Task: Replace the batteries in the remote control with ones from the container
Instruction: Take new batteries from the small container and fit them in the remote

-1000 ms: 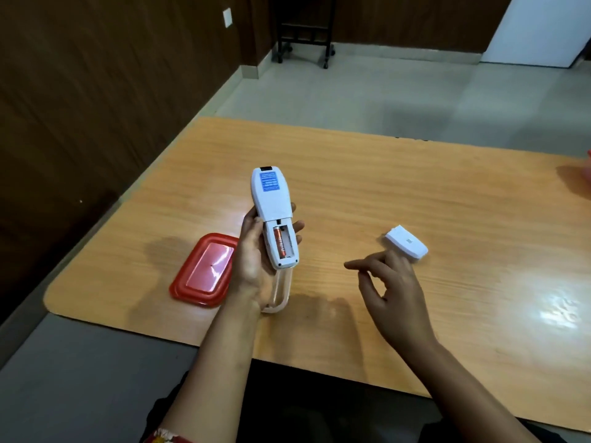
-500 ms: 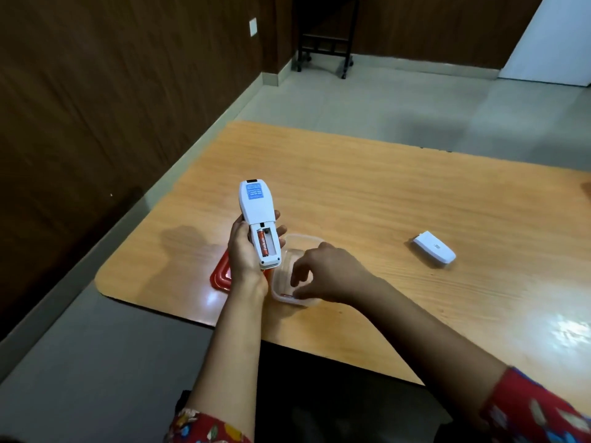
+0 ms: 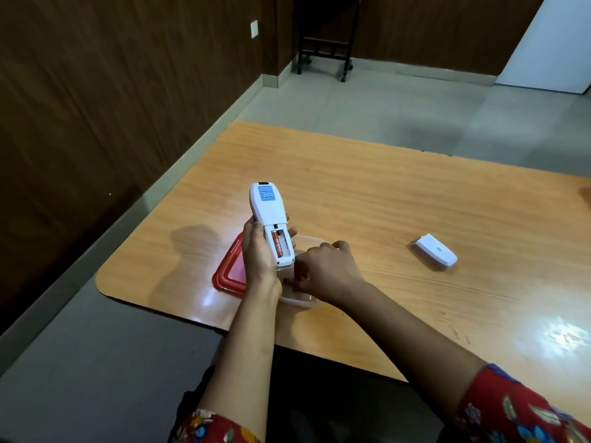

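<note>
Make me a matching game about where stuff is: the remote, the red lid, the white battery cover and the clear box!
Things
1. remote control
2. red lid
3. battery cover
4. clear container

Places
A. lying alone on the table, off to the right
B. gripped by the left hand
C. the right hand reaches into it
D. flat on the table, partly hidden behind the left hand

Pairs: 1-B, 2-D, 3-A, 4-C

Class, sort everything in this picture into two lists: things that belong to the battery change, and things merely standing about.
Belongs to the job:
remote control, held by the left hand
battery
clear container, with the right hand in it
red lid
battery cover

Just standing about:
black stand
wall plate
white door
</note>
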